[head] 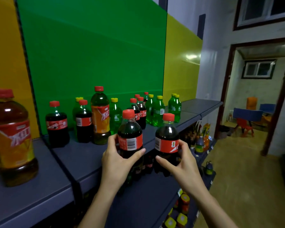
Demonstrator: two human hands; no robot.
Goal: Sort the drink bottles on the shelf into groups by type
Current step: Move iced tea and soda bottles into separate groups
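- Landmark: tall clear plastic tea bottle (100,116) with red cap, orange label and amber liquid. It stands upright on the dark blue-grey metal shelf (64,155), in front of the green back panel (92,55).
- Far left of the landmark, nearer the camera: large clear plastic tea jug (11,137) with red cap and orange-red label, upright. Another red cap shows behind it.
- Left of the landmark: first small red-capped cola bottle (57,124), standing on its own.
- Just left of the landmark: second small red-capped cola bottle (83,124). A yellow-capped green bottle is partly hidden behind it.
- Just right of the landmark: small green plastic soda bottle (115,117) with yellow cap, upright.
- Right of the landmark, further back: cluster of red-capped cola bottles (139,111), then a group of yellow-capped green bottles (156,111), then a pair of the same (175,107).
- Front right of the landmark: left hand (117,160), thumb and fingers wrapped round the label of a dark cola bottle with barcode label (130,139). The bottle is upright at the shelf's front edge.
- Further right: right hand (181,160), clamped likewise round a dark cola bottle with red band (167,140), upright. The two held bottles are near each other, not touching.
- Below right of the landmark: lower shelves (184,203) with packaged goods.
- Far right: open doorway, with a red plastic chair (244,127) beyond.
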